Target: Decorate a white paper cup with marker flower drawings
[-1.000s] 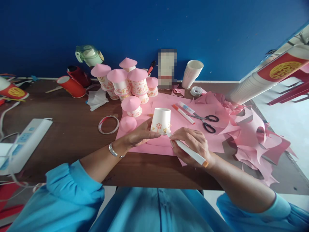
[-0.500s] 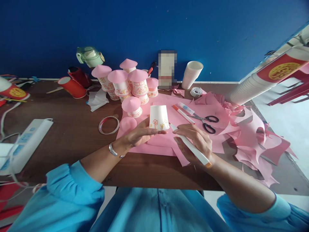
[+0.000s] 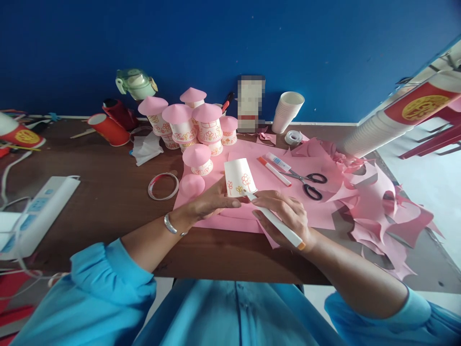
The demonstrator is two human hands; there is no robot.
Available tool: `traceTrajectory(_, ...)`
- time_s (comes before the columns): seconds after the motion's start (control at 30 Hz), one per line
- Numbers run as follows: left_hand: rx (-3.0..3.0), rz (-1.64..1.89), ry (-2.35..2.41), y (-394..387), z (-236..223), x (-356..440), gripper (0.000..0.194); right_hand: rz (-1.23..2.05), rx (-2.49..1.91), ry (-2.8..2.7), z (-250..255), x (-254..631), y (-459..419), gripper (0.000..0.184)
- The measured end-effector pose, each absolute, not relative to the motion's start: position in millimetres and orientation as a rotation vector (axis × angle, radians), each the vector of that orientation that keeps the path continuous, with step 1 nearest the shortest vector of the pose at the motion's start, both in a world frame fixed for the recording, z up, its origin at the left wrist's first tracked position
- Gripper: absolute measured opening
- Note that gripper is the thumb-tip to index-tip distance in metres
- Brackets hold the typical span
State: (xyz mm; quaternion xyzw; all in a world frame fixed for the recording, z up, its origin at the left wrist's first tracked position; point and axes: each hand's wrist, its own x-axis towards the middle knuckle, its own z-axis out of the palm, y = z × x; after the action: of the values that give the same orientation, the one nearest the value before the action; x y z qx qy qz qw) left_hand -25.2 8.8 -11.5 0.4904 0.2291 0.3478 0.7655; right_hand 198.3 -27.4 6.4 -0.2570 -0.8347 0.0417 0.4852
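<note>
A white paper cup (image 3: 238, 174), turned upside down and slightly tilted, has red and yellow flowers drawn near its rim. My left hand (image 3: 215, 198) grips it from below and the left. In my right hand (image 3: 284, 214) is a white marker pen (image 3: 279, 225) with an orange end, its tip at the lower edge of the cup by the drawings. Pink paper (image 3: 248, 221) lies under both hands. Beyond them stand several decorated cups with pink cone tops (image 3: 207, 113); one smaller coned cup (image 3: 197, 156) is nearest to the held cup.
Scissors (image 3: 311, 185), an orange-capped marker (image 3: 275, 172) and a glue stick (image 3: 278, 161) lie right of the cup. Pink scraps (image 3: 382, 206) cover the right side. Stacked cups (image 3: 287, 113) stand at the back. A tape ring (image 3: 163, 186) and a power strip (image 3: 39, 216) lie left.
My left hand has turned and tilted the cup, so different flowers face me. My right hand has moved left, bringing the marker tip to the cup's lower edge.
</note>
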Motion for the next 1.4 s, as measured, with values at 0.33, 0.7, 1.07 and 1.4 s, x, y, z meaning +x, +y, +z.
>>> traceTrajectory(0.33, 1.04, 0.781, 0.504, 14.0, -15.0, -25.3, 0.03, 0.035, -0.534, -2.013, 5.4, 202.9, -23.7, 0.036)
traceTrajectory(0.7, 1.136, 0.772, 0.505, 14.4, -18.7, -28.6, 0.033, 0.021, -0.611, -2.056, 2.5, 202.3, -25.6, 0.039)
traceTrajectory(1.07, 1.158, 0.772, 0.544, 14.6, -16.3, -27.4, 0.04, 0.063, -0.594, -1.993, 11.3, 204.1, -24.4, 0.029)
traceTrajectory(1.4, 1.144, 0.759, 0.547, 12.8, -15.7, -28.1, 0.047, 0.106, -0.605, -1.985, 11.5, 198.7, -24.9, 0.02)
